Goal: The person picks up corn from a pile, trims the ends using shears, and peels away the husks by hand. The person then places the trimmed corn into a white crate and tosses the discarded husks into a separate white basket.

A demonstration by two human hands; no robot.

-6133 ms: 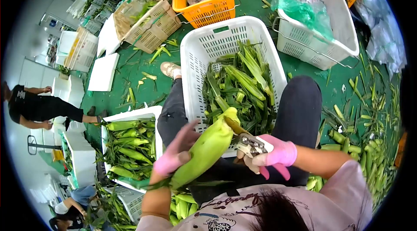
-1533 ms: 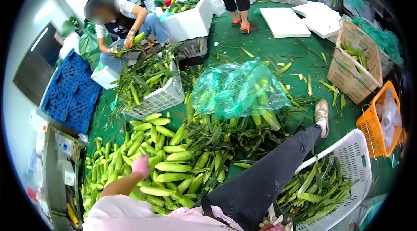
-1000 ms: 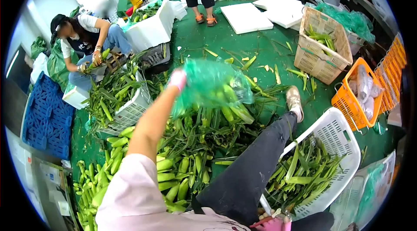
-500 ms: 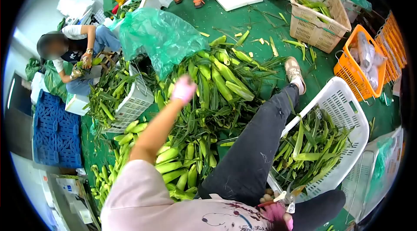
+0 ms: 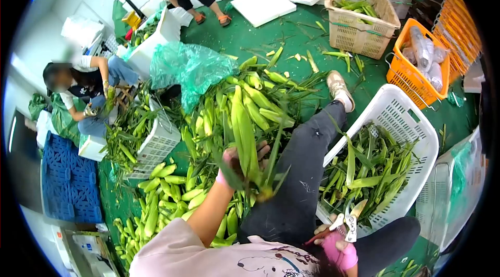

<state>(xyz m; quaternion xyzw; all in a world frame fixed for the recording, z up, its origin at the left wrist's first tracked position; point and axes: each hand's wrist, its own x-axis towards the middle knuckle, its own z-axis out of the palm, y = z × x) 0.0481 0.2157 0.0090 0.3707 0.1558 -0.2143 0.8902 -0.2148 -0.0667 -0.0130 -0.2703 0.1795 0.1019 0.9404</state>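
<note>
My left hand (image 5: 233, 165), in a pink glove with bare fingertips, is wrapped round an ear of corn (image 5: 244, 133) in its green husk. The ear stands upright, its cut stalk end low near my thigh. At the lower right, my right hand (image 5: 338, 250), also pink-gloved, holds pruning shears (image 5: 350, 225) with their blades pointing up. Behind the held ear lies a heap of unhusked corn (image 5: 255, 101). More trimmed green ears (image 5: 172, 193) lie to the left on the floor.
A white crate (image 5: 428, 159) of husks stands at my right. Beyond it are an orange basket (image 5: 416, 87) and a beige crate (image 5: 359, 32). A seated co-worker (image 5: 86, 87) handles corn at left, beside another husk-filled crate (image 5: 159, 139). Green plastic (image 5: 192, 71) covers part of the heap.
My left hand has come back from the heap towards my lap, now with an ear in it. The shears in my right hand are raised slightly. The head view has shifted.
</note>
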